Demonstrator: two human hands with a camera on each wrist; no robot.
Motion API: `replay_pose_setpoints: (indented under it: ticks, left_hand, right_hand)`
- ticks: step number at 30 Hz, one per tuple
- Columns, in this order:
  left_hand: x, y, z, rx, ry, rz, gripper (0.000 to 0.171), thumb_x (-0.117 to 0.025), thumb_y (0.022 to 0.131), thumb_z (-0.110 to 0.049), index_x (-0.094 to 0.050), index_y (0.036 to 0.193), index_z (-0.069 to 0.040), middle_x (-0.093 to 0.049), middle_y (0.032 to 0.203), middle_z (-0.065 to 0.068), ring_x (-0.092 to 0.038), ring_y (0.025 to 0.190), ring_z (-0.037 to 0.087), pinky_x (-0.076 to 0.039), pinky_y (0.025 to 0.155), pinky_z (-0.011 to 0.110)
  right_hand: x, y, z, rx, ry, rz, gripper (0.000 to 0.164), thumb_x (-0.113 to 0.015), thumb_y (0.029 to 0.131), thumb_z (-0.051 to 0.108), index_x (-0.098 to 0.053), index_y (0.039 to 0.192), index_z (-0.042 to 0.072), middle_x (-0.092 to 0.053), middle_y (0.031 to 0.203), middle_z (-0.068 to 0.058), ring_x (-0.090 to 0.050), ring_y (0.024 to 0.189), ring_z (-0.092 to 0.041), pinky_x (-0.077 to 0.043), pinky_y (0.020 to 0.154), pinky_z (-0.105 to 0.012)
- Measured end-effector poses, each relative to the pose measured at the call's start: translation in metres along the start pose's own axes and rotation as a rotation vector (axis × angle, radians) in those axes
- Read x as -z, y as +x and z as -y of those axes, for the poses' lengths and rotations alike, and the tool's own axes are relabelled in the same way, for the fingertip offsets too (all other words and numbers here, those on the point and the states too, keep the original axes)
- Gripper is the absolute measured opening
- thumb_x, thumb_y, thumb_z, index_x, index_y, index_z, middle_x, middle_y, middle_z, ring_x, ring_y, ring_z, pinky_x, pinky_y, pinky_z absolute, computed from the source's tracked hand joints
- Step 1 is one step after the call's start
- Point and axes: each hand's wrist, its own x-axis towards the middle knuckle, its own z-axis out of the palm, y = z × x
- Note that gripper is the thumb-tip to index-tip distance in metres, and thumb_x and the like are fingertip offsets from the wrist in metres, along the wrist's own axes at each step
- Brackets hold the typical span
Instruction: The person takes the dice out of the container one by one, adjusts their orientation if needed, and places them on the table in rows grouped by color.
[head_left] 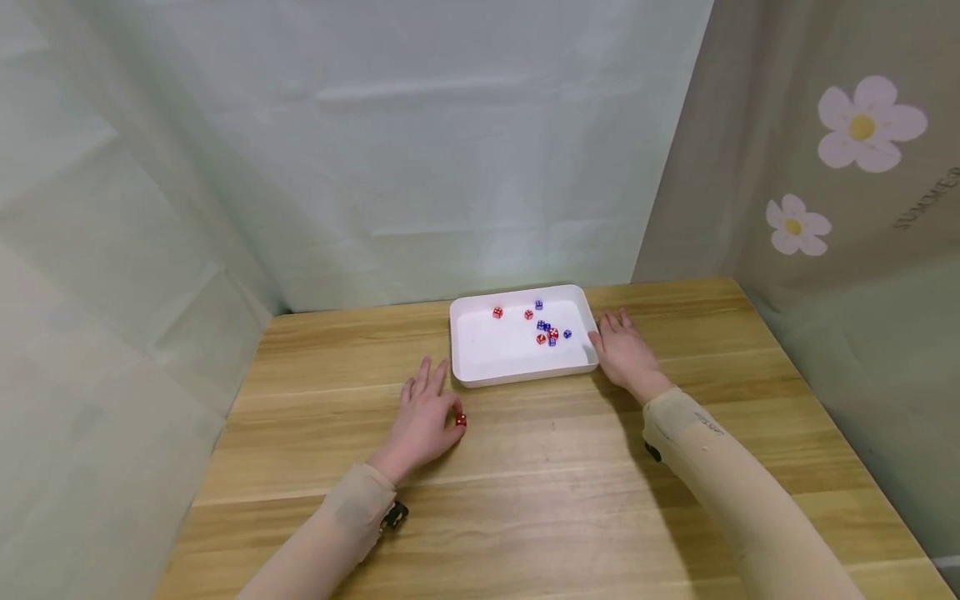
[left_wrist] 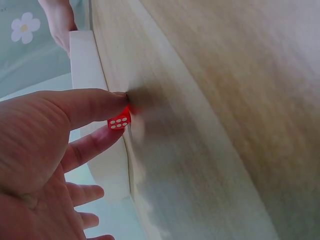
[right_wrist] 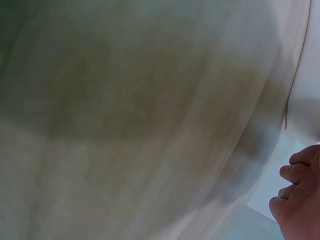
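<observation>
The left hand (head_left: 423,419) pinches a red die (left_wrist: 119,121) between its fingers, while the right hand (head_left: 624,352), fingers loosely extended, touches the tray (head_left: 487,357), likely steadying it.

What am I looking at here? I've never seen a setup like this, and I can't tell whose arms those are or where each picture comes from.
There is no machine here: these are a person's two bare hands. The widest picture comes from a camera worn on the head, looking forward and down. The other two come from cameras on the wrists, so they look sideways and close up.

On the wooden table sits a shallow white tray with red dice and blue dice in it. The left hand pinches a single red die between thumb and finger, outside the tray. The right hand rests at the tray's right end.
</observation>
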Motion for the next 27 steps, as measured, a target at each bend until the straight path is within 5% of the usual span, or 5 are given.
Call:
replay_pose_setpoints:
  ticks: [27]
  left_hand:
    - [0.0003, -0.0051, -0.0023, -0.008, -0.022, -0.002, 0.029, -0.091, 0.083, -0.03, -0.065, 0.091, -0.021, -0.029, 0.171, 0.025, -0.01, 0.161, 0.049, -0.019, 0.122, 0.074]
  right_hand:
    - [-0.0008, -0.0043, 0.0012, -0.014, 0.003, -0.005, 0.066, -0.024, 0.118, 0.035, -0.022, 0.162, -0.014, -0.021, 0.17, -0.033, -0.007, 0.16, -0.051, -0.009, 0.13, -0.056]
